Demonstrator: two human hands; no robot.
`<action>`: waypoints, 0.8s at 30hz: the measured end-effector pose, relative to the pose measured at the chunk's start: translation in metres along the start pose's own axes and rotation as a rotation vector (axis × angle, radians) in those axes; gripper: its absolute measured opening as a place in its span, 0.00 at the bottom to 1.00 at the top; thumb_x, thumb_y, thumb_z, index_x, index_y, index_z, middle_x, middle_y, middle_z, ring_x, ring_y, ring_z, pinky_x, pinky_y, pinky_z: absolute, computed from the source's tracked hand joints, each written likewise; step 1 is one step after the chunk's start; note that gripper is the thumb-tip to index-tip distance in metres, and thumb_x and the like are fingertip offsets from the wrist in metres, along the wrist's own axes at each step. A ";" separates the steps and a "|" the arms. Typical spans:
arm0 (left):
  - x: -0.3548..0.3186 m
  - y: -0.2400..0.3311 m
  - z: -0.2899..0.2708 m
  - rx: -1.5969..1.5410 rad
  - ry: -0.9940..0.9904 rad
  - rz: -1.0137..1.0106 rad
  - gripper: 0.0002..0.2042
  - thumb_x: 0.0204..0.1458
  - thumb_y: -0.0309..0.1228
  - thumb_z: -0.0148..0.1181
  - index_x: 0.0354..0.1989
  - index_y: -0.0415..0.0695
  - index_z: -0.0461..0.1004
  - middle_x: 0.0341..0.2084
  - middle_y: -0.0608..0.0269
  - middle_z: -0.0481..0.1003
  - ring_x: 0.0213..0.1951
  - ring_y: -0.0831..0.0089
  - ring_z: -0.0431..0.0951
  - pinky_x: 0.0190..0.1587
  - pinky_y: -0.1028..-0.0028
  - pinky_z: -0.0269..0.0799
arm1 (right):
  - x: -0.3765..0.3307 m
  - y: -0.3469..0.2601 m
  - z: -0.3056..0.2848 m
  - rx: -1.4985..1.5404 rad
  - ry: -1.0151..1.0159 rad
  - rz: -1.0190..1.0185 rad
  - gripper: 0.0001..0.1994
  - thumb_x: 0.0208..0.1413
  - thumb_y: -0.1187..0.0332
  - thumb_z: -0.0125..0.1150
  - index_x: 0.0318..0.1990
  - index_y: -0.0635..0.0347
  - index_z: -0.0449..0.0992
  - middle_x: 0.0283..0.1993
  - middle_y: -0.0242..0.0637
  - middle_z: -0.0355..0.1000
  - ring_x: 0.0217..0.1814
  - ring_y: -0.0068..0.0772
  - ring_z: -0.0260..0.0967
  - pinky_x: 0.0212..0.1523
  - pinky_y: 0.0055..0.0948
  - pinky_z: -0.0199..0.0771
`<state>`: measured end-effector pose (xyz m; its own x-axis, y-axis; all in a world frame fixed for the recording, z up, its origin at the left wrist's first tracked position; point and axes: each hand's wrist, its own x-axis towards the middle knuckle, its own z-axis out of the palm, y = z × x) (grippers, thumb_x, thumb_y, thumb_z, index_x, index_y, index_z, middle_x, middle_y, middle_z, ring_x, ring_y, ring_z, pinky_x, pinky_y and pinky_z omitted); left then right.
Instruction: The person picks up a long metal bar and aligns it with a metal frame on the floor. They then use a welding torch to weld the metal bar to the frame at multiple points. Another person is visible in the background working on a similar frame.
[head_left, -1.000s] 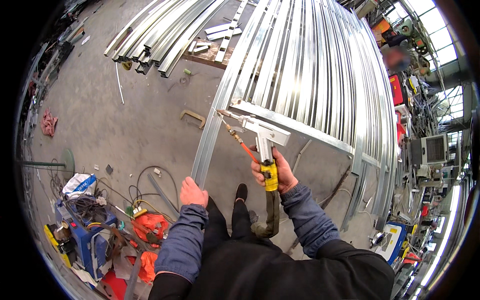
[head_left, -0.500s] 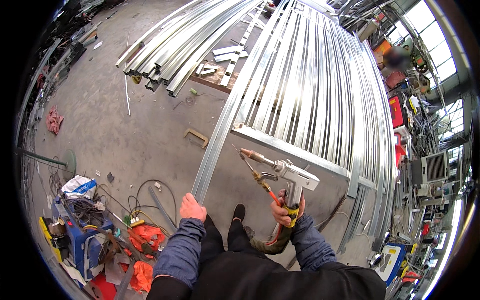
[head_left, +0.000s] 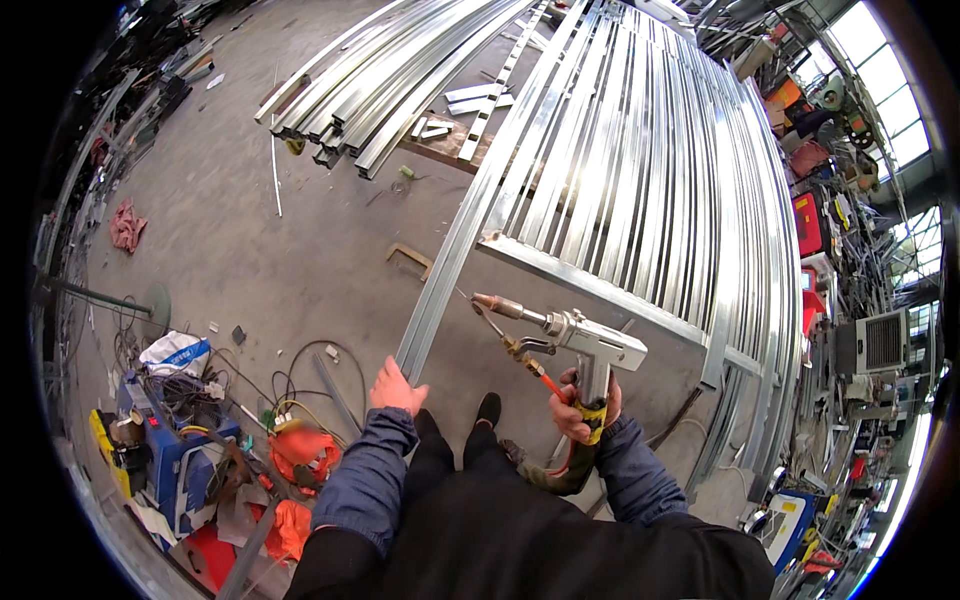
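Head view: since the frame a second ago the welding gun (head_left: 565, 335) has swung away from the crossbar and now sits lower and to the right, its nozzle pointing left toward the side rail (head_left: 445, 280) of the steel gate frame (head_left: 640, 170) without touching it. The right hand (head_left: 585, 400) has dropped with it and is closed fully round the yellow-taped grip, orange hose trailing below the wrist. The left hand (head_left: 397, 385) has stayed near the bottom end of the side rail, fingers loosely curled and resting at the rail's end; whether it actually grasps the rail cannot be told.

The gate frame lies flat on the concrete floor (head_left: 250, 230), its many bright bars running away from the person, with a crossbar (head_left: 600, 290) just above the gun. A bundle of loose steel profiles (head_left: 380, 90) lies upper left, well apart from the frame. A blue welding machine (head_left: 160, 450) with tangled cables stands lower left beside a white sack (head_left: 175, 352) with a blue panel and orange rags. Red cabinets (head_left: 812, 225) and a grey louvred box (head_left: 880, 342) line the right edge.

Open floor stretches left of the side rail; the right side is crowded.
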<state>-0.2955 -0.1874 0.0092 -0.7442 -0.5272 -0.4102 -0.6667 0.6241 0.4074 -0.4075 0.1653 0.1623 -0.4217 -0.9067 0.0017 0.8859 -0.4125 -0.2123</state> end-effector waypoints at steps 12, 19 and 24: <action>-0.004 0.001 0.005 -0.017 0.015 -0.041 0.52 0.45 0.45 0.78 0.77 0.39 0.55 0.62 0.42 0.73 0.63 0.44 0.75 0.64 0.49 0.73 | -0.042 0.009 0.006 -0.085 0.137 -0.061 0.38 0.69 0.28 0.45 0.72 0.45 0.73 0.35 0.42 0.65 0.24 0.32 0.67 0.22 0.29 0.73; -0.030 0.075 -0.039 -0.534 -0.056 0.448 0.55 0.47 0.51 0.80 0.79 0.39 0.53 0.71 0.44 0.66 0.73 0.52 0.65 0.74 0.55 0.62 | -0.052 0.012 0.002 -0.028 0.148 -0.060 0.40 0.70 0.28 0.42 0.74 0.50 0.69 0.36 0.43 0.65 0.25 0.32 0.66 0.23 0.30 0.73; -0.079 0.199 -0.096 -1.851 -0.754 0.548 0.50 0.54 0.48 0.77 0.81 0.49 0.53 0.76 0.52 0.61 0.77 0.53 0.62 0.76 0.51 0.61 | -0.035 0.022 0.007 0.017 0.084 0.042 0.41 0.69 0.27 0.42 0.73 0.49 0.69 0.35 0.44 0.64 0.24 0.34 0.65 0.22 0.29 0.71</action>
<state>-0.3737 -0.0774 0.2012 -0.9979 0.0585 0.0285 -0.0341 -0.8429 0.5370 -0.3724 0.1874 0.1642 -0.3980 -0.9130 -0.0893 0.9061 -0.3761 -0.1937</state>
